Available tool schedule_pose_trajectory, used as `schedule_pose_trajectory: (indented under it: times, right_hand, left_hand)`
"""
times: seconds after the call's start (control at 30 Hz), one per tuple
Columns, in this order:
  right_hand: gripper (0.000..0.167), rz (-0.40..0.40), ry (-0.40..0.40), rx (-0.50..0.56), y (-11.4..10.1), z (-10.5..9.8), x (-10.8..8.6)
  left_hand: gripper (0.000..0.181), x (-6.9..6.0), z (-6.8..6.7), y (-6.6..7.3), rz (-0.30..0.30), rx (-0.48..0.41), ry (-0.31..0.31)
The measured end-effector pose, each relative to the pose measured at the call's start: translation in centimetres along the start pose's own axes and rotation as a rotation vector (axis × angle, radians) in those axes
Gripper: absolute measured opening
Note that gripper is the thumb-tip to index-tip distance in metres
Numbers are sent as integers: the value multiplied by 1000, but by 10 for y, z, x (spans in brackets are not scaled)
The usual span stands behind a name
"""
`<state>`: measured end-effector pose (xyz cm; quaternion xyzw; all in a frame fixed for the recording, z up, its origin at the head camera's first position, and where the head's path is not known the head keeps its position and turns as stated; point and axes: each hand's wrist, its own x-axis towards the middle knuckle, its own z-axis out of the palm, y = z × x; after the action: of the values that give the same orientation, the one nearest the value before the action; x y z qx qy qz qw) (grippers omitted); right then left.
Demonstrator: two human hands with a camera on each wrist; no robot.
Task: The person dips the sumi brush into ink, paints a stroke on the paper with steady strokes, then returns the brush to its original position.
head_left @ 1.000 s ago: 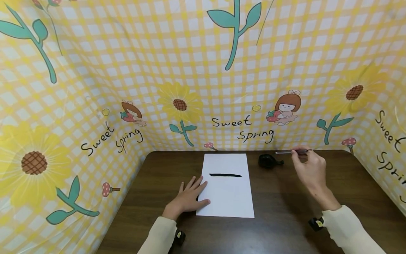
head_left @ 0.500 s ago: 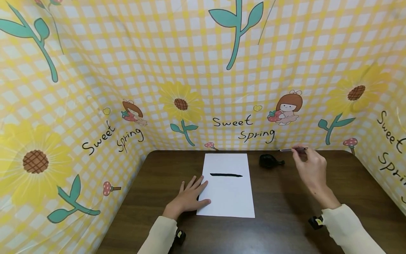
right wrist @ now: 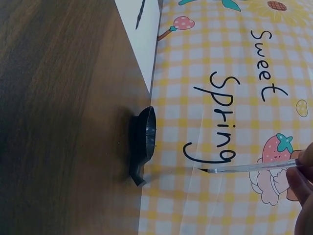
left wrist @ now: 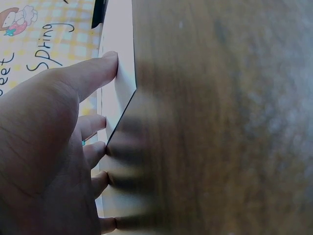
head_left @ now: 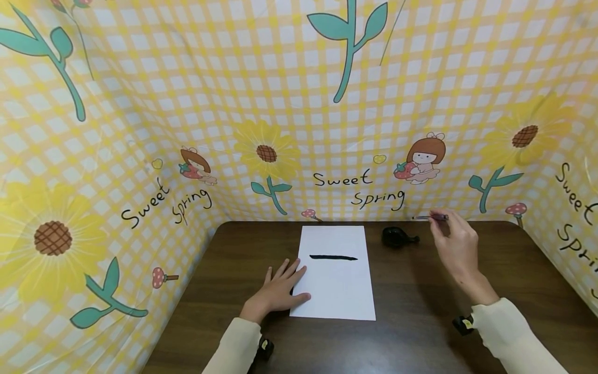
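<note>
A white sheet of paper point(head_left: 336, 291) lies on the table with one thick black horizontal stroke point(head_left: 333, 257) across its upper part. My left hand point(head_left: 275, 293) rests on the sheet's left edge, fingers spread, partly on the wood. To the right of the paper sits a small black dish point(head_left: 394, 237) with a short handle pointing right. My right hand point(head_left: 458, 249) is raised to the right of the dish and pinches a thin paintbrush point(right wrist: 244, 168) between thumb and fingers. The brush lies nearly level, its dark tip pointing left, apart from both dish and paper.
The dark brown wooden table point(head_left: 411, 332) has rounded far corners. A yellow checked cloth point(head_left: 289, 104) printed with flowers and "Sweet Spring" hangs behind the table and along both sides. Black wrist devices sit at both cuffs.
My right hand has shifted slightly, and the paintbrush has risen a little, its tip now a bit higher and farther right. My left hand, paper and dish stay put.
</note>
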<state>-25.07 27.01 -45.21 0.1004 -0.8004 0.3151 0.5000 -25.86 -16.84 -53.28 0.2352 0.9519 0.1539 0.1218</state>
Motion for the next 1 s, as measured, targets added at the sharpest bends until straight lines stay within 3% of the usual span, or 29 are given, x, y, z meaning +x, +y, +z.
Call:
schedule_pose_trajectory:
  times: [0.3,0.6,0.8,1.0]
  right_hand:
    - [17,-31,-46,-47,1,1,1]
    - [18,-180,-156,-86,5,0,-3]
    - [26,-272,-181,-81,6,2,-6]
    - [10,-338,-265,-103,9,1,-10]
  left_hand:
    - [83,3,3,-4,-3,0,-4]
    - [84,0,1,-1,4,2,-14]
    - [83,0,0,0,0,0,-9]
    - [83,0,0,0,2,-2,-5]
